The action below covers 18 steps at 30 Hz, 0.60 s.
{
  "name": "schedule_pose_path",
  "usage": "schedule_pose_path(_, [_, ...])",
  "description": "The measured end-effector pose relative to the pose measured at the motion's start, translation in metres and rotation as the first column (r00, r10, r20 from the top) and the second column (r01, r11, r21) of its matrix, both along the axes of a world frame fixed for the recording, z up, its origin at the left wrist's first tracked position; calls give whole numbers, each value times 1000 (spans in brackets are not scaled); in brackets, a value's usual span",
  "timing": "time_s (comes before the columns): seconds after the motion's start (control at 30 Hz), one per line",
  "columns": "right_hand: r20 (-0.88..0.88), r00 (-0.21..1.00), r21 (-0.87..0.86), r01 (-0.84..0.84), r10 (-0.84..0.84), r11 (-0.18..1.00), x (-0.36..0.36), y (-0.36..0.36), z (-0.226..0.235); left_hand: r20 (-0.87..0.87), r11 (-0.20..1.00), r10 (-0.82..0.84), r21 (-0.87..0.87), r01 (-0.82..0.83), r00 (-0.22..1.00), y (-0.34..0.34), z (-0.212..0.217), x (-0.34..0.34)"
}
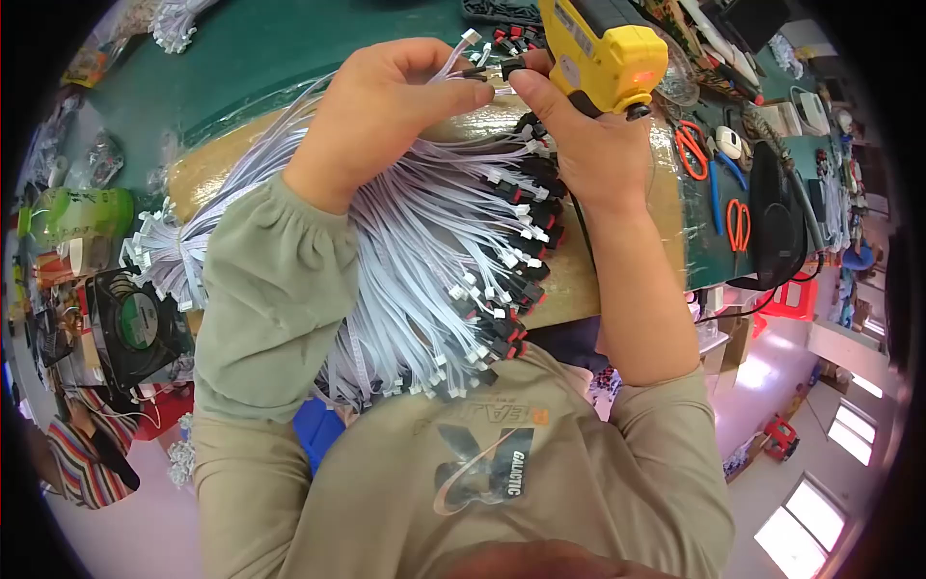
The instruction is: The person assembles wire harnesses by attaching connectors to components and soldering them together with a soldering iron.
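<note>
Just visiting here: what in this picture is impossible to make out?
In the head view:
Right hand: most fingers, hidden by the yellow tool and the thumb.
Yellow tool: upper end, cut off by the top edge.
Black connector: too small to tell how it joins its leads.
White wires: partly hidden by the left sleeve.

The boxy device at one o'clock is yellow and black. Central cables are white, their end connectors black and red. The tabletop at eleven is deep green, the sleeve cover at nine sage, the pliers' handles at two blue; the cloth at eight has multicoloured stripes.
</note>
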State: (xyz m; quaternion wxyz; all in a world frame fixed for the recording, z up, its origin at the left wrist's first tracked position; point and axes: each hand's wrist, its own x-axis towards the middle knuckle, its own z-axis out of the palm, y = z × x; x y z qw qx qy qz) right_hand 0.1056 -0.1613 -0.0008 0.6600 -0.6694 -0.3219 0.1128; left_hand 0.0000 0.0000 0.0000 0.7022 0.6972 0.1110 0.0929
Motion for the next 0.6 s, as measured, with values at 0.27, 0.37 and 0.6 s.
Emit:
schedule_pose_path(0.27, [-42,999,31,21,-20,999,-5,3,2,60,998,64,-9,-63,996,-5,2,0])
schedule_pose_path(0.37, [-15,999,13,28,-28,1000,-6,2,1,78,993,88,66,-93,993,-6,-1,2])
schedule_pose_path(0.6, [-66,998,8,-3,4,1000,-9,1,5,115,968,118,208,-140,986,-11,4,0])
